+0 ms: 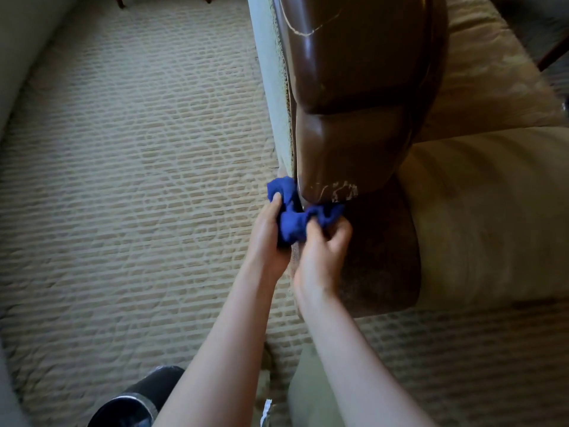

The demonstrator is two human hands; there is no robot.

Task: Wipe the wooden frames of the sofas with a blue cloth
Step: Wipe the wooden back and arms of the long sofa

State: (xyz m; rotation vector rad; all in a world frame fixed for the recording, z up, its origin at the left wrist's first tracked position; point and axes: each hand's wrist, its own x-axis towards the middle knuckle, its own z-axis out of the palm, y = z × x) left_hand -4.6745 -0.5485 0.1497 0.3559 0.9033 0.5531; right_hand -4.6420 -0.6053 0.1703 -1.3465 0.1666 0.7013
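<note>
Both hands on the blue cloth (292, 221), working the front tip of the wooden armrest (354, 87).

Head view: my left hand (267, 238) and right hand (323, 251) each have fingers curled round a bunched end of the cloth, nothing else held. The cloth spans between my grips and loops under the armrest's nose, touching it just above my fingers. I'd say two-handed so I can pull it back and forth round the curved end. The finish is chipped pale right above my right grip, which is probably why I'm on this spot. Seat cushion (492, 211) sits right of my grip, patterned carpet (138, 164) left. My shoe (138, 399) is well below both wrists. The rest of the frame, up and away from my grip, is not yet reached.
</note>
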